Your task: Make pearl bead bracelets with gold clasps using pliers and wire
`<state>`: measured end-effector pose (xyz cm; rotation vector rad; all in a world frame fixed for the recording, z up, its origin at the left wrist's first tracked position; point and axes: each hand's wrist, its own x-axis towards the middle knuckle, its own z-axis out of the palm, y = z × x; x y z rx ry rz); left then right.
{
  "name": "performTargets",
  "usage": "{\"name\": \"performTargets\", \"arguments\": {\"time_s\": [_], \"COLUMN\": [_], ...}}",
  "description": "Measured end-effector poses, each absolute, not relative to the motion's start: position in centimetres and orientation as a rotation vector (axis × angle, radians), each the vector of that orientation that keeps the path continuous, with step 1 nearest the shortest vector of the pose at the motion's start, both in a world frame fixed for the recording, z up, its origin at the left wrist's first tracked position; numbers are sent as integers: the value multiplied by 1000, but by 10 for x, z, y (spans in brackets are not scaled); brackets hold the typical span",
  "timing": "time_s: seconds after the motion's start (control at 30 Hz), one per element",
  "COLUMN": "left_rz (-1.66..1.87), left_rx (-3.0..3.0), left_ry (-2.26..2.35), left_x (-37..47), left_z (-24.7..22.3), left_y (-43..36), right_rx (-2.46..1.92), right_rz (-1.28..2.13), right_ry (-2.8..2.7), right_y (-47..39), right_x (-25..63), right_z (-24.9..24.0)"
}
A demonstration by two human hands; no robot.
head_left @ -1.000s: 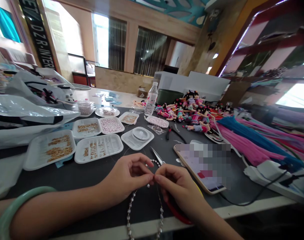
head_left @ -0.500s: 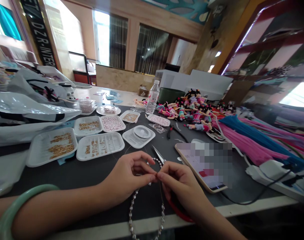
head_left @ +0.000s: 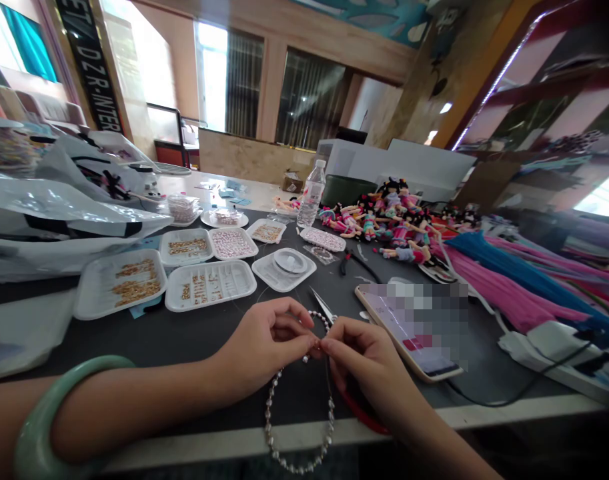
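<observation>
My left hand (head_left: 269, 347) and my right hand (head_left: 367, 353) meet over the table's front edge, thumb and finger of each pinched on the ends of a beaded necklace (head_left: 268, 415). Its strand of pale pearly beads hangs in a loop below the edge, and a bare length of thread runs down from the right fingertips. What lies exactly between the fingertips is too small to make out. Pointed silver scissor blades (head_left: 323, 305) lie just beyond my hands, partly covered by the right one. Under that hand shows a red curved handle (head_left: 361, 413).
White trays hold gold findings (head_left: 141, 303), small parts (head_left: 247, 275) and pink beads (head_left: 244, 255). A spool (head_left: 290, 261) sits on another tray. Black pliers (head_left: 357, 263), a phone (head_left: 384, 327), a bottle (head_left: 311, 193), several dolls (head_left: 399, 227) and a power strip (head_left: 539, 353) lie around.
The view has shifted slightly, bringing the bottom of the hanging bead loop into sight. Both hands keep their pinch, with fingertips close together.
</observation>
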<state>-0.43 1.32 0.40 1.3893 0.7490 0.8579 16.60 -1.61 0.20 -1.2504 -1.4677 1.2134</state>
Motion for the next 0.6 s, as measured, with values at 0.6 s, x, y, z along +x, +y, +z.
{"name": "performTargets", "arguments": {"time_s": [0.6], "left_rz": [849], "left_rx": [1283], "left_ry": [669], "left_x": [-3], "left_z": [1], "left_y": [17], "right_rx": [-1240], "right_rz": [1245], "right_ry": [-1485], "right_y": [-15], "right_x": [167], "right_z": [1]}}
